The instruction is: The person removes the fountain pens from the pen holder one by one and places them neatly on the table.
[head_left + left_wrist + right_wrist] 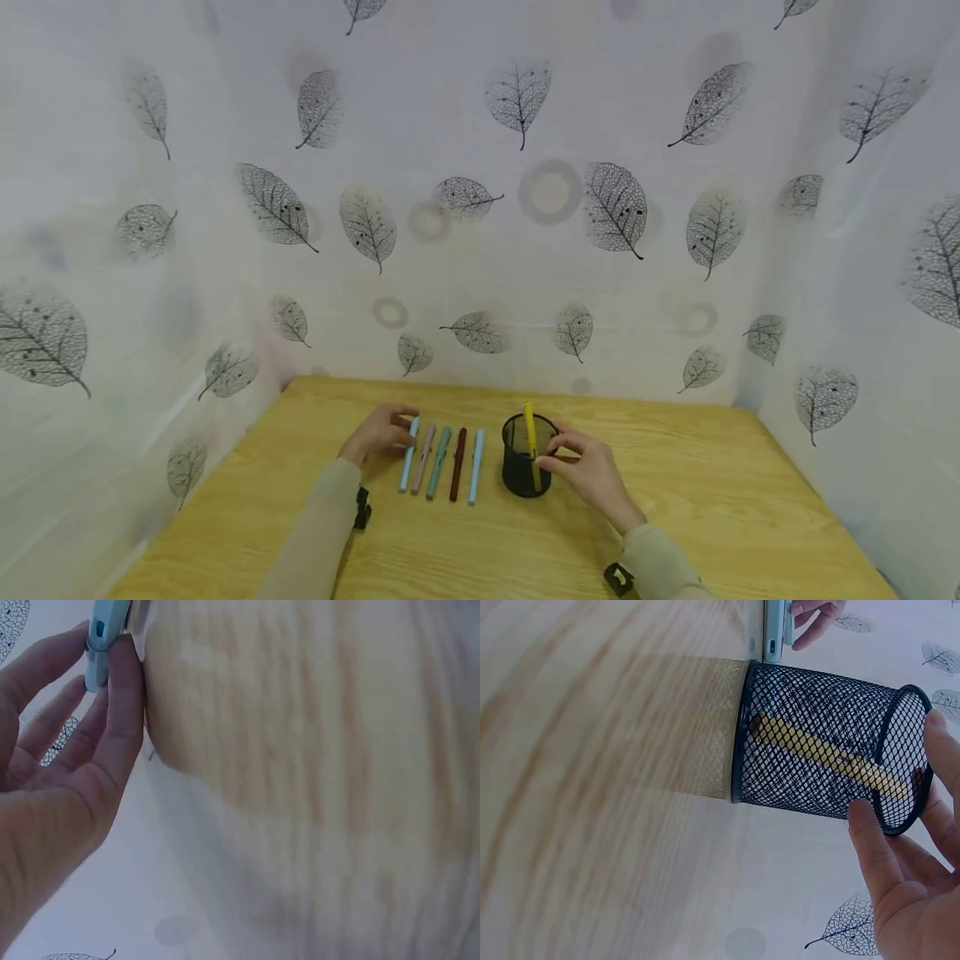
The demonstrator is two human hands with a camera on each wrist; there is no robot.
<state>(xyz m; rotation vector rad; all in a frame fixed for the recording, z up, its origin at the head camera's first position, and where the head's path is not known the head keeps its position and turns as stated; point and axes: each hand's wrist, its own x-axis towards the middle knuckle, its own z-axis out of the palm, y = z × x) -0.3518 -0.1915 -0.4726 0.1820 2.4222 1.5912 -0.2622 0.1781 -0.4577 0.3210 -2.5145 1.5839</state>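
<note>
Right hand (592, 471), grip curled round the rim of the black mesh pen holder (525, 467), upright on the table (712, 500), yellow pen (531, 442) leaning inside. Left hand (378, 433) pinching the light-blue pen (408, 454), leftmost of five lying side by side just left of the holder.

A wooden surface (712, 500) sits in a corner of white sheets (480, 208) printed with grey leaves (615, 207)
</note>
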